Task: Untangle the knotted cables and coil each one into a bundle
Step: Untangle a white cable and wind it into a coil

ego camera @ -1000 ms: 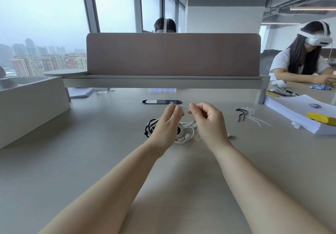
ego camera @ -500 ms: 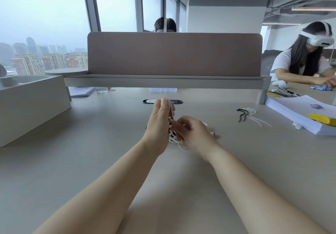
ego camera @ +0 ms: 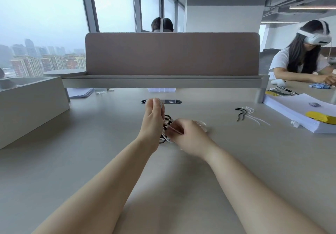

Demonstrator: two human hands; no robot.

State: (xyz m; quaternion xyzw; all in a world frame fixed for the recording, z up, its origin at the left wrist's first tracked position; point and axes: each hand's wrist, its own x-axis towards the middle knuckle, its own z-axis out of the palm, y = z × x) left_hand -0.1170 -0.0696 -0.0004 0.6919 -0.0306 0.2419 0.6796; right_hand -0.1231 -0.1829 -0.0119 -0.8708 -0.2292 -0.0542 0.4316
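My left hand [ego camera: 153, 122] pinches the white cable [ego camera: 167, 120] up above the desk [ego camera: 109, 161] to draw slack, while my right hand [ego camera: 188, 136] nips a pale strand [ego camera: 175, 130] low in the black-and-white tangle [ego camera: 164, 139] lying between them, I judge to work the knot loose

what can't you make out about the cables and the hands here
Head view: most of the cable tangle is hidden behind the left hand and right hand; the cable count is unclear.
Head view: the back of the right hand hides which strand its fingers hold.
Head view: the white bit pinched by the left fingers is too small to identify.
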